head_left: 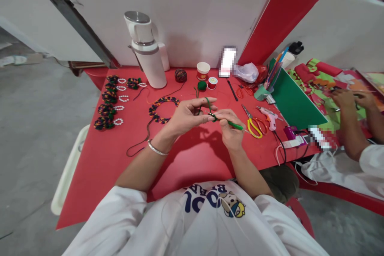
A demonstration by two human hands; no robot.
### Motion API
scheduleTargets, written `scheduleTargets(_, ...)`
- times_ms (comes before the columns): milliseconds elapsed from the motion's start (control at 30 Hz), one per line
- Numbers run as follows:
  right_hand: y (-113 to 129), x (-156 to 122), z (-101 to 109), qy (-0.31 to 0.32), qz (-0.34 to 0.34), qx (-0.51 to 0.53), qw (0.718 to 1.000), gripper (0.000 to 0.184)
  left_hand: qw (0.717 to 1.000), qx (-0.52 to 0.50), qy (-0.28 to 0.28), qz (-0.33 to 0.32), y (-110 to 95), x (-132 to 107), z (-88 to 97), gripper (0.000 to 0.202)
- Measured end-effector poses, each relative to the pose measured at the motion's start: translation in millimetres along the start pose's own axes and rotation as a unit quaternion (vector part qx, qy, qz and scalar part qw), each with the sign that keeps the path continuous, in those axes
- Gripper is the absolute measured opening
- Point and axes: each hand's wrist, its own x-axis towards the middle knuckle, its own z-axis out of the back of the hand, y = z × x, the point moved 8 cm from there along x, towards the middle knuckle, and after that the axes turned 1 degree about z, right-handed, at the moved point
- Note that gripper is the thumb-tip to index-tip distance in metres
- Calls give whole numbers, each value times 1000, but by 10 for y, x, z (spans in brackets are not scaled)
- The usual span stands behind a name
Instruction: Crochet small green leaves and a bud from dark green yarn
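Above the middle of the red table, my right hand (232,128) is closed around a crochet hook (235,125) with a green handle. My left hand (190,114) pinches a small piece of dark green yarn work (212,117) at the hook's tip, and a green strand loops up over its fingers. Both hands nearly touch there. Behind them lies a green yarn ball (202,85). A multicoloured crocheted ring (156,118) rests flat on the table beside my left hand, with a brown strand trailing from it.
Several yarn pieces with white bead loops (105,110) line the left. A white thermos (150,60), a dark yarn ball (181,75) and a paper cup (203,71) stand behind. Yellow-handled scissors (254,128) and a pink glue gun (270,118) lie right. Another person's hands (345,100) work beyond a green divider (295,100).
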Motion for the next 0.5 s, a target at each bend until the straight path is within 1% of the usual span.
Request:
scheduleTargets(100, -39, 2, 6, 2, -12, 10, 1000, 16, 1000, 13, 14, 11, -1, -10, -6, 64)
scheduleTargets(233, 61, 24, -6, 16, 27, -38, 999, 11, 1000, 17, 5, 14, -21, -14, 14, 66)
scheduleTargets(400, 170, 17, 0, -3, 65, -89, 994, 13, 999, 15, -24, 27, 21, -11, 25, 73)
scheduleTargets(467, 224, -11, -17, -4, 99, -140, 985, 14, 999, 7, -47, 27, 49, -15, 14, 77)
scheduleTargets(500, 259, -32, -32, -5, 124, -178, 976, 16, 998, 3, -57, 24, 60, -19, 2, 79)
